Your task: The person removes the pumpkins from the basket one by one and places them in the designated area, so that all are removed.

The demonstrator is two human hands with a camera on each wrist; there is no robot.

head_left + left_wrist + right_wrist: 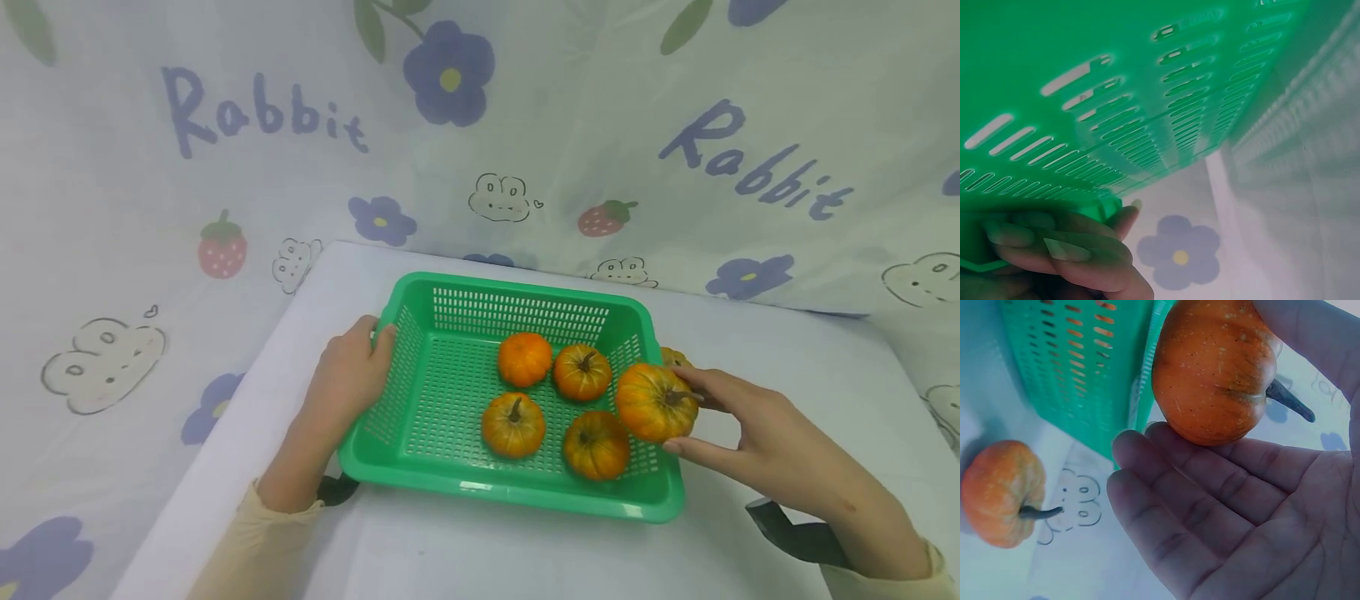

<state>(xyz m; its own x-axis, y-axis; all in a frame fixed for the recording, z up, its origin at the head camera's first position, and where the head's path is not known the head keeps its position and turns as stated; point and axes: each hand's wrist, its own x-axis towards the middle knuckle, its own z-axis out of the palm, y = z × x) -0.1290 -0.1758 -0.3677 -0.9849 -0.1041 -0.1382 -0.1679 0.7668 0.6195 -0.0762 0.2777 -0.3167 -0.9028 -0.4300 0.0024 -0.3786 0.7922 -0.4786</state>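
My left hand point(348, 371) grips the left rim of a green plastic basket point(517, 493); in the left wrist view its curled fingers point(1085, 250) show beneath the slotted wall. Between thumb and fingers, my right hand point(780, 442) holds a small orange pumpkin point(651, 403) over the basket's right rim. Its stem point(1291, 401) points toward the palm in the right wrist view. Several more small pumpkins point(513, 426) lie inside the basket, toward its middle and right. Outside the right wall, another pumpkin point(1004, 494) sits on the table, mostly hidden by the held one in the head view.
A white-covered table point(420, 550) bears the basket. Behind and to the left hangs a pale cloth point(525, 125) printed with flowers, rabbits and strawberries. Dark straps point(798, 533) circle both wrists.
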